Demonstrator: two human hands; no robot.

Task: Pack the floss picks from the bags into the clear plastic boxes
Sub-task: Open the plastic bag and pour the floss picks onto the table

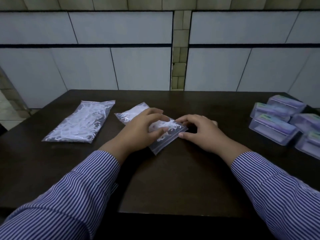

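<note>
Both hands gripping a crinkly clear bag of white floss picks on the dark table: left hand pinching, right hand pinching its edge, fingertips partly hidden.

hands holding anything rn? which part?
Both on the small bag: left hand grips its middle, right hand pinches its right-end edge.

The setting is a plain packing workstation, most likely a small workshop or back room; the exact type cannot be confirmed. Evidence: a bare dark wooden table set against a wall of large pale tiles. Beyond and left of the fingers lie sealed bags of bulk floss picks. Well right of the fingers stand stacked clear plastic boxes, identical and labelled, indicating repetitive piece work.
</note>
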